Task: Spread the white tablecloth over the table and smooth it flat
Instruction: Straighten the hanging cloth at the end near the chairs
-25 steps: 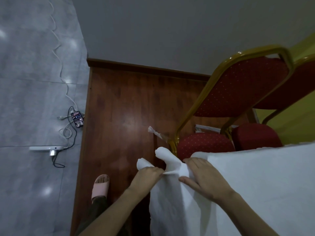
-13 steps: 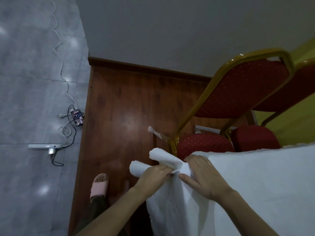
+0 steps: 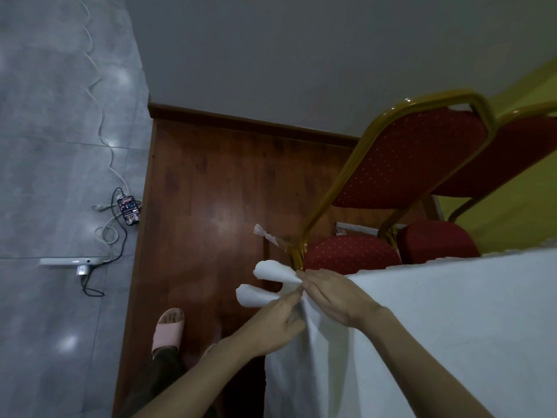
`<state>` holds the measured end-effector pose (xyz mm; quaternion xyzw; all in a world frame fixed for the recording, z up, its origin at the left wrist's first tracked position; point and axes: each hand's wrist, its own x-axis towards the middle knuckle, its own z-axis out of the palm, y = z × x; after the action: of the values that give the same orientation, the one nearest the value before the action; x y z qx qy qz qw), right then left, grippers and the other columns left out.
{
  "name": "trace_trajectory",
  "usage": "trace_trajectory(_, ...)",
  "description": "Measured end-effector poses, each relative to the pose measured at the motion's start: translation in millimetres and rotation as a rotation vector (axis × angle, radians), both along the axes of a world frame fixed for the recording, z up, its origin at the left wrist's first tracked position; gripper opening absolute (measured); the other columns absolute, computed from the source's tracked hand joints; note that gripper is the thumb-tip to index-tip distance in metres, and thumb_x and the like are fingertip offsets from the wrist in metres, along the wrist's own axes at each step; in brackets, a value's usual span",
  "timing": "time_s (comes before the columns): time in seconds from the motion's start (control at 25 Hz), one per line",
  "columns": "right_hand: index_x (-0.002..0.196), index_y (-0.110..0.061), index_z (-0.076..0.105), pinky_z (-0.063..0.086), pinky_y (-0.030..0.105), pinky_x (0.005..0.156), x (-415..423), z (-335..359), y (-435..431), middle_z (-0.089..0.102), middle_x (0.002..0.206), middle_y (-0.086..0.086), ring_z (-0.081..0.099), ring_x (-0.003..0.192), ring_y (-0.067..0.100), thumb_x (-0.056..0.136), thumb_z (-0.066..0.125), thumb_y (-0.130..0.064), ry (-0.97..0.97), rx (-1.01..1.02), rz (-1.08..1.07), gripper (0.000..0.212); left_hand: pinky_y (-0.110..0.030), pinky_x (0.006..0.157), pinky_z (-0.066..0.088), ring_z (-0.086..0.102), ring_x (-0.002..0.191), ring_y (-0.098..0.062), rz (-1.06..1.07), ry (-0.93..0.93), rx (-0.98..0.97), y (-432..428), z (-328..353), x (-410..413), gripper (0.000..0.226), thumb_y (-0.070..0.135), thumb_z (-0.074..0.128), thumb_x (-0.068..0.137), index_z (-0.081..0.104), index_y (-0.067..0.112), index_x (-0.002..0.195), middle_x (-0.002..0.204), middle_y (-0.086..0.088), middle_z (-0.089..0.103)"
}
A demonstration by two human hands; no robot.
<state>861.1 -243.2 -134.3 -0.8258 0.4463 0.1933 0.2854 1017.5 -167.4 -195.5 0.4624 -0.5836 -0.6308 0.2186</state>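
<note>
Left hand (image 3: 277, 318): lower centre of the frame; the cloth's corner is pinched between curled fingertips and thumb.
Right hand (image 3: 337, 297): just right of it; fingers are laid out nearly straight on the corner, tips meeting the pinch. Nothing is gripped.
White tablecloth (image 3: 437, 327): lower right; it is draped over the table, which is hidden beneath it. The top looks flat, and one side hangs down at bottom centre.
Corner flaps (image 3: 271, 271): two loose lobes are seen sticking out left of the fingertips, unsmoothed.
Slippered foot (image 3: 168, 330): lower left of centre, on the wooden floor (image 3: 211, 191), near the hanging cloth.
Red chairs (image 3: 413, 158): right of centre, gold-framed, tucked close behind the cloth's far edge.
Phone (image 3: 129, 210): left of centre, on grey tile with its cables.
Step judged: the corner is being folded and tidied, late in the task.
Risk, pull: if the pinch is tugged too hard, the whole cloth could be dragged off square and fresh wrinkles raised.
Risk, release: if the pinch is let go early, the flaps could spring back out.
Risk, snag: the corner could be caught on the nearest chair frame.
</note>
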Motion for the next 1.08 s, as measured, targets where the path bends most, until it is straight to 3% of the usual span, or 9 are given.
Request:
trace_trajectory(0.12, 0.116, -0.015, 0.060, 0.046, 0.039, 0.087, -6.5, 2.1, -11.4, 0.066, 0.116, 0.004, 0.060, 0.103, 0.023, 0.101, 0.024, -0.029, 0.080, 0.072, 0.023, 0.041, -0.035, 0.097, 0.047, 0.054, 0.115, -0.006, -0.021, -0.098, -0.020, -4.3, 8.6, -8.2, 0.060, 0.049, 0.047, 0.090, 0.031, 0.023, 0.142, 0.132, 0.002, 0.055)
trace_trajectory(0.32, 0.106, -0.010, 0.062, 0.046, 0.041, 0.083, -52.2, 9.6, -22.7, 0.068, 0.101, 0.007, 0.061, 0.092, 0.024, 0.099, 0.019, -0.031, 0.167, 0.024, -0.074, 0.048, -0.032, 0.085, 0.048, 0.059, 0.104, -0.019, -0.007, -0.374, -0.040, -15.3, 17.9, -23.0, 0.047, 0.043, 0.040, 0.098, 0.042, 0.012, 0.133, 0.124, -0.006, 0.059)
trace_trajectory(0.44, 0.117, -0.012, 0.060, 0.036, 0.044, 0.099, -73.6, 13.0, -22.7, 0.064, 0.113, 0.007, 0.055, 0.108, 0.026, 0.103, 0.022, -0.031, 0.284, -0.084, -0.139, 0.045, -0.029, 0.084, 0.048, 0.058, 0.100, -0.017, 0.053, -0.600, -0.232, -16.9, 28.3, -17.4, 0.043, 0.048, 0.047, 0.093, 0.050, 0.015, 0.122, 0.115, -0.002, 0.062)
trace_trajectory(0.52, 0.130, -0.016, 0.053, 0.022, 0.044, 0.113, -64.6, 12.1, -14.7, 0.056, 0.131, 0.005, 0.044, 0.127, 0.024, 0.104, 0.024, -0.030, 0.351, -0.149, -0.155, 0.041, -0.031, 0.101, 0.043, 0.052, 0.118, -0.020, 0.122, -0.626, -0.441, -23.3, 30.2, -17.5, 0.052, 0.045, 0.049, 0.091, 0.047, 0.012, 0.131, 0.129, -0.005, 0.056)
trace_trajectory(0.6, 0.138, -0.015, 0.046, 0.013, 0.040, 0.118, -45.1, 7.4, -0.3, 0.048, 0.143, 0.004, 0.033, 0.138, 0.020, 0.103, 0.022, -0.034, 0.246, -0.156, -0.147, 0.046, -0.033, 0.113, 0.029, 0.041, 0.133, -0.024, 0.023, -0.618, -0.583, -32.0, 27.8, -23.9, 0.065, 0.049, 0.037, 0.089, 0.042, 0.006, 0.138, 0.141, -0.011, 0.049)
trace_trajectory(0.68, 0.141, -0.012, 0.044, 0.012, 0.039, 0.119, -31.3, -0.2, 13.7, 0.047, 0.144, 0.004, 0.032, 0.140, 0.018, 0.099, 0.015, -0.040, 0.129, -0.137, -0.134, 0.058, -0.034, 0.118, 0.016, 0.028, 0.142, -0.025, -0.141, -0.574, -0.520, -39.7, 24.4, -31.1, 0.075, 0.055, 0.029, 0.089, 0.031, 0.005, 0.145, 0.151, -0.014, 0.036)
trace_trajectory(0.84, 0.129, -0.015, 0.057, 0.019, 0.038, 0.115, -46.9, -8.1, 14.6, 0.061, 0.130, 0.002, 0.046, 0.131, 0.020, 0.100, 0.005, -0.050, 0.131, -0.227, -0.149, 0.069, -0.038, 0.119, 0.017, 0.031, 0.140, -0.028, -0.289, -0.687, -0.525, -45.2, 14.2, -31.8, 0.096, 0.067, 0.000, 0.080, 0.027, 0.002, 0.145, 0.149, -0.018, 0.038)
trace_trajectory(0.96, 0.141, -0.017, 0.043, 0.007, 0.038, 0.119, -83.3, -2.2, 1.0, 0.044, 0.147, -0.001, 0.025, 0.143, 0.017, 0.080, -0.024, -0.064, 0.255, -0.226, -0.261, 0.101, -0.038, 0.118, 0.018, 0.032, 0.139, -0.030, -0.358, -0.702, -0.539, -49.4, 10.0, -29.8, 0.105, 0.068, -0.009, 0.072, 0.029, 0.001, 0.144, 0.147, -0.019, 0.039)
trace_trajectory(1.08, 0.147, -0.019, 0.031, 0.006, 0.047, 0.118, -111.9, 5.6, -12.0, 0.025, 0.156, 0.000, 0.007, 0.147, 0.019, 0.069, -0.031, -0.068, 0.451, -0.199, -0.405, 0.110, -0.038, 0.118, 0.017, 0.030, 0.141, -0.030, -0.361, -0.693, -0.528, -51.2, 10.6, -30.7, 0.104, 0.069, -0.007, 0.073, 0.029, 0.001, 0.144, 0.148, -0.019, 0.038)
